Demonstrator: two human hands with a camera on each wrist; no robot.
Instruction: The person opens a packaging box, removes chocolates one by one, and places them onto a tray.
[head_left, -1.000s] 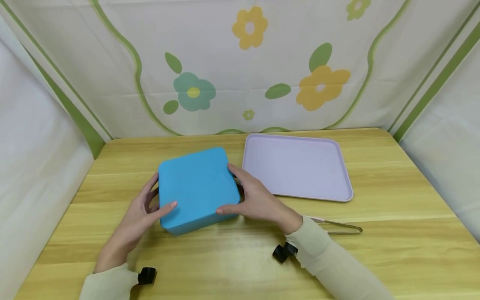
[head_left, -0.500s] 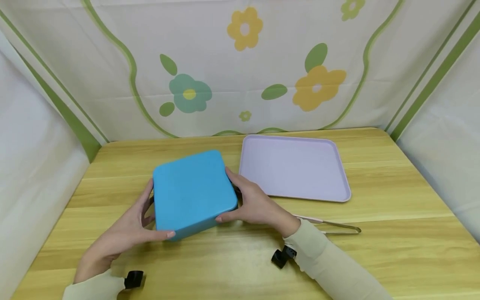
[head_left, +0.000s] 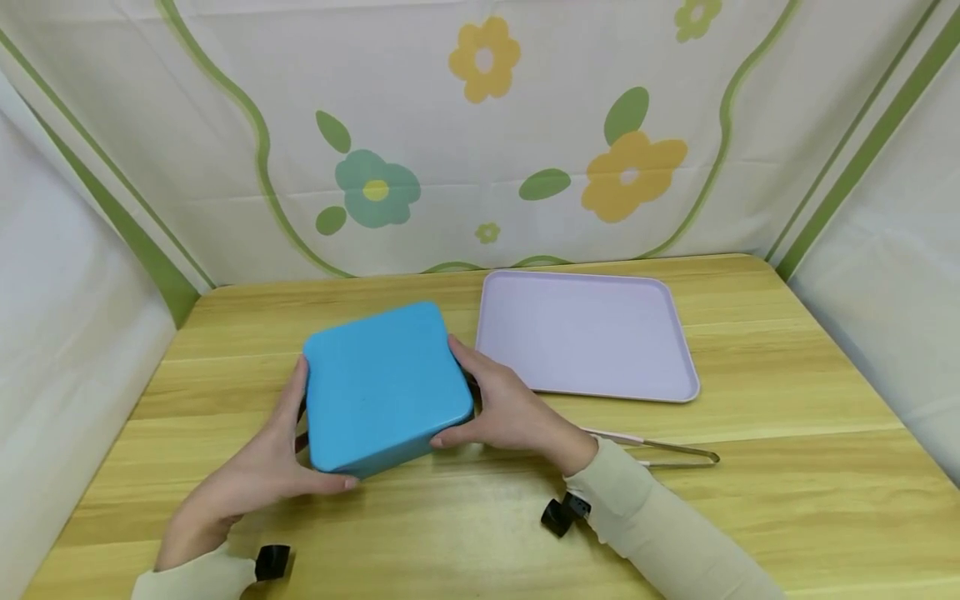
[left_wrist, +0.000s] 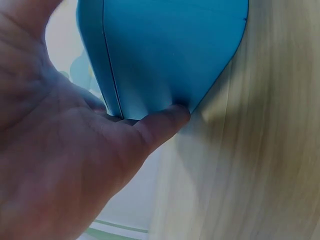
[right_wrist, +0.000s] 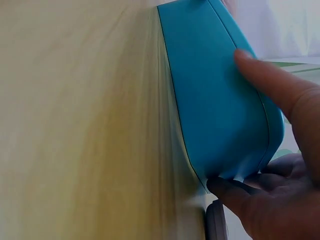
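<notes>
A blue square box (head_left: 386, 387) with rounded corners and a smooth top is held between both hands, left of the table's middle. A thin seam runs along the side of the box (right_wrist: 215, 85) near its top in the right wrist view. My left hand (head_left: 262, 454) grips its left side, fingers along the far part of that side and thumb at the front left corner. My right hand (head_left: 510, 408) grips the right side, its thumb on the front face and its fingers around the right edge. The fingers behind the box are partly hidden.
A pale purple tray (head_left: 588, 333) lies at the back, right of the box. Metal tongs (head_left: 678, 454) with pale handles lie on the wooden table (head_left: 787, 500), partly behind the right forearm. White flowered cloth (head_left: 480, 150) walls stand at the back and sides.
The box has come slightly left and nearer. My left thumb has slid from its top down to the front left corner. My right hand has kept its grip.
</notes>
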